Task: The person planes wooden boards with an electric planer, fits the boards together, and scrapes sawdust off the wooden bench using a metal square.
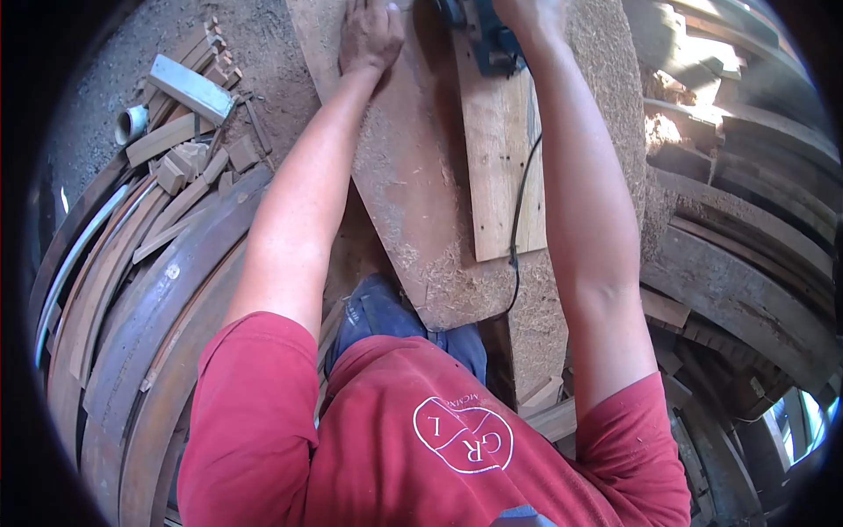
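A teal electric hand planer (pixel 493 39) sits on a pale wooden board (pixel 505 167) at the top of the view. My right hand (pixel 532 12) is closed on the planer, though the frame edge cuts off part of the fingers. My left hand (pixel 369 37) lies palm down on a wide wooden work surface (pixel 395 189), its fingers stretched out and partly cropped. The board rests on this surface, with small dark holes or marks in it. A black power cord (pixel 518 237) runs from near my right forearm down over the board.
Wood shavings (pixel 470 281) cover the near end of the work surface and the ground. Stacked planks (pixel 149 325) lie on the left, with small offcuts (pixel 180 167) and a short pipe (pixel 132 125) beyond. More timber (pixel 738 281) is piled on the right.
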{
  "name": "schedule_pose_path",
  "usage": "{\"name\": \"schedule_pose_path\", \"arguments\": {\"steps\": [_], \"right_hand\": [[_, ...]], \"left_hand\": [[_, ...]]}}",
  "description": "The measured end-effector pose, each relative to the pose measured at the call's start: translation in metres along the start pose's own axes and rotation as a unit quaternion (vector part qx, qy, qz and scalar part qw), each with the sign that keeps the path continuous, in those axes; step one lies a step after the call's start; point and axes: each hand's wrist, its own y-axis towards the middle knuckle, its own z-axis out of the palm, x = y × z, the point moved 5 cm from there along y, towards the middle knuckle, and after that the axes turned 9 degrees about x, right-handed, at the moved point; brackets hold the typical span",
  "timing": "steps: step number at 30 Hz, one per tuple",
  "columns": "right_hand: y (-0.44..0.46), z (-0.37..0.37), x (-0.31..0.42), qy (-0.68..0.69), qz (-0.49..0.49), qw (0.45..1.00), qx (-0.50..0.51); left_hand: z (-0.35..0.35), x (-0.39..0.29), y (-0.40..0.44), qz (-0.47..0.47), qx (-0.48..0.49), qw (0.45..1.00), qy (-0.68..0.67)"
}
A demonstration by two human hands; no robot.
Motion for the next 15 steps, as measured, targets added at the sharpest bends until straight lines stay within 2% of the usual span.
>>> {"name": "schedule_pose_path", "arguments": {"steps": [2, 3, 4, 5, 7, 8, 10, 12, 13, 15], "right_hand": [[-0.034, -0.036, 0.01, 0.075, 0.017, 0.996, -0.033], [-0.055, -0.034, -0.002, 0.1, 0.01, 0.994, -0.041], [-0.095, -0.047, -0.002, 0.194, -0.026, 0.979, -0.063], [-0.11, -0.018, -0.045, 0.11, -0.038, 0.992, -0.05], [-0.201, -0.022, -0.081, 0.134, -0.03, 0.989, -0.052], [-0.253, -0.018, -0.109, 0.14, 0.004, 0.99, -0.032], [-0.351, -0.021, -0.145, 0.174, 0.1, 0.98, 0.017], [-0.43, -0.017, -0.176, 0.178, 0.123, 0.976, 0.009], [-0.449, -0.014, -0.185, 0.187, 0.149, 0.971, 0.014], [-0.43, -0.018, -0.177, 0.17, 0.15, 0.974, 0.016]], "left_hand": [[-0.011, -0.01, 0.002, 0.003, 0.0, 1.0, -0.007], [-0.03, -0.03, 0.003, 0.036, 0.021, 0.999, -0.001], [-0.038, -0.045, 0.001, 0.069, 0.045, 0.997, 0.003], [-0.023, -0.038, 0.006, 0.099, 0.069, 0.992, 0.035], [-0.027, -0.053, 0.001, 0.096, 0.086, 0.989, 0.075], [-0.03, -0.058, -0.001, 0.09, 0.1, 0.984, 0.12], [-0.03, -0.063, -0.002, 0.082, 0.11, 0.984, 0.115], [-0.026, -0.062, -0.001, 0.073, 0.135, 0.982, 0.106], [-0.025, -0.06, -0.001, 0.073, 0.132, 0.983, 0.105], [-0.027, -0.063, 0.001, 0.075, 0.138, 0.982, 0.103]]}}
